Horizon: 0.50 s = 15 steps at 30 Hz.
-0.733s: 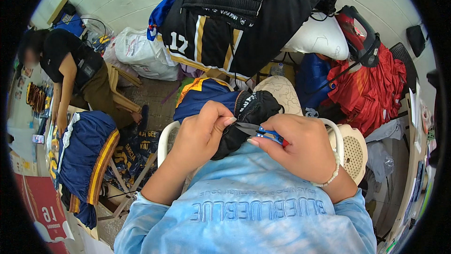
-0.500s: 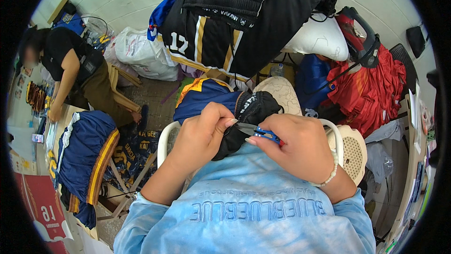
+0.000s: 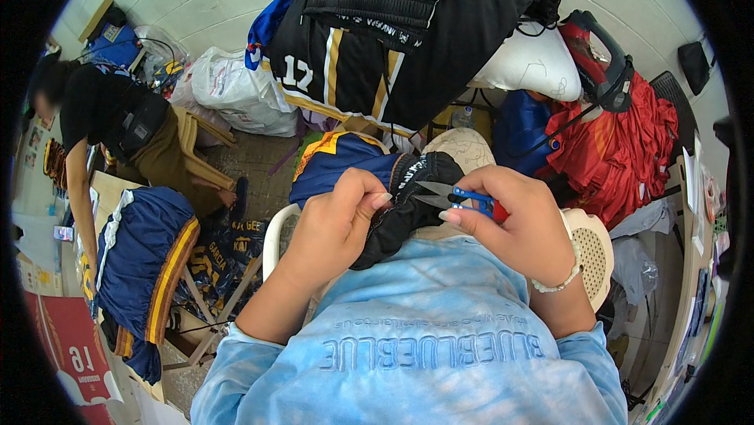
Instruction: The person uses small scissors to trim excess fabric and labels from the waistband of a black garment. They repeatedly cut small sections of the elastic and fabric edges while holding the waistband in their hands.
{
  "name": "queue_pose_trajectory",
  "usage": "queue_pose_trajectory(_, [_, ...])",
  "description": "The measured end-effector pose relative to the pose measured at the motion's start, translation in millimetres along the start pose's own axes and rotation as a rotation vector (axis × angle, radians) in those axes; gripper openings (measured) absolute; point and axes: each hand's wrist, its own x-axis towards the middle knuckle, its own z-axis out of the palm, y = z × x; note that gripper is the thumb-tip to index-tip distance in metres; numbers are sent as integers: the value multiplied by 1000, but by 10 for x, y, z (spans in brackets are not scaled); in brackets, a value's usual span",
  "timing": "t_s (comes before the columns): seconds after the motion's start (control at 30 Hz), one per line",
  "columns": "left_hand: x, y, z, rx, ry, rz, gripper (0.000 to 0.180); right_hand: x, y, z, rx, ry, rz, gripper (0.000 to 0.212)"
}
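My right hand (image 3: 518,225) holds a pair of blue-handled thread snips (image 3: 473,198), its pointed blades spread apart and aimed left. Just beyond the blade tips lies the black waistband (image 3: 400,221) of a bunched garment across my lap. Finger and thumb of my left hand (image 3: 330,221) are pinched together at the waistband's left side; whatever is between them is too small to make out. Navy cloth with a yellow patch (image 3: 345,159) lies bunched beyond my hands, alongside the black waistband.
Black jerseys (image 3: 369,71) are heaped ahead, with red garments (image 3: 620,158) at the right. Navy shorts (image 3: 145,228) drape over a wooden stand on the left. Another person (image 3: 118,115) bends over a table there. A white chair arm (image 3: 275,236) is beside my left forearm.
My right hand has drawn back to the right with the snips, whose blades have spread. The left hand keeps its pinch nearly in place. The other person has leaned lower, reaching an arm down.
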Motion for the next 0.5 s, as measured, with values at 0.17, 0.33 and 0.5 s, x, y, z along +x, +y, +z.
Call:
queue_pose_trajectory(0.17, [-1,-13,12,9,-4,25,9,-40,-26,57,-36,-38,-41,24])
queue_pose_trajectory(0.33, [10,-30,10,14,0,46,8,6,-71,125,-139,-33,-135,23])
queue_pose_trajectory(0.5, [-1,-49,27,-101,-55,-22,8,9,-91,135,-167,-54,-129,25])
